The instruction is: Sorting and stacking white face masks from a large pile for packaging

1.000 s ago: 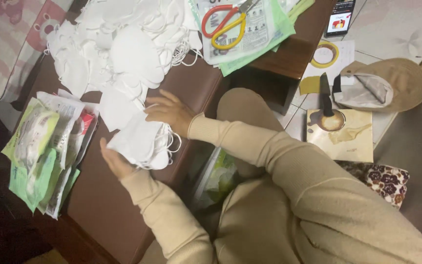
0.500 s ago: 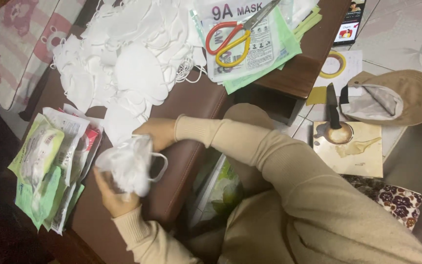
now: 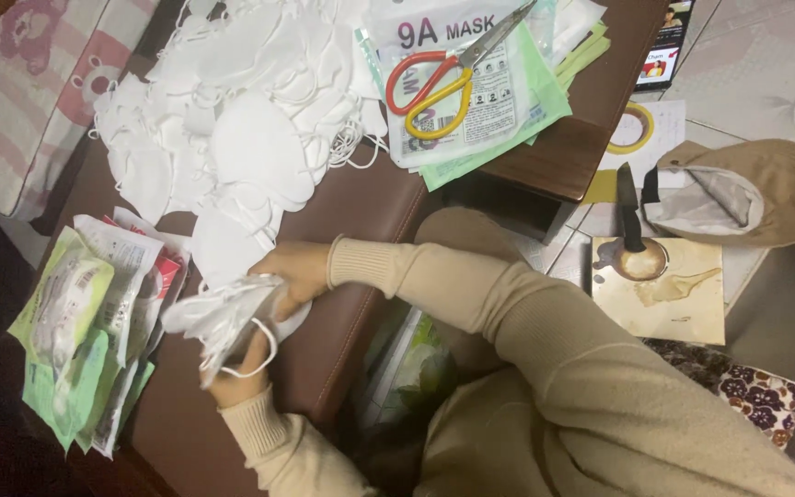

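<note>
small stack of white face masks [image 3: 218, 317] – gripped between both hands above the brown padded surface [image 3: 342, 239], its ear loops dangling below. left hand [image 3: 243, 368] clasps the stack from underneath, fingers closed round it; right hand [image 3: 294, 273] clamps it from above, on the side nearer the body. both sleeves beige, ribbed cuffs.

just left of the stack: pile of packaged masks in green and clear wrappers [image 3: 85, 336], lying flat, overlapping.

beyond the hands: loose heap of white masks [image 3: 232, 120], spread over the far end of the brown surface, ear loops tangled.

to the right of the heap: flat mask packets [image 3: 480, 83] on a wooden tabletop [image 3: 591, 138], with red-and-yellow handled scissors [image 3: 443, 78] lying on top – blades closed.

on the tiled floor, well apart: tan cap [image 3: 747, 189], dark-handled knife [image 3: 629, 207] on a stained square board [image 3: 660, 294], roll of yellow tape [image 3: 632, 129], phone [image 3: 664, 46] with its screen lit.
</note>
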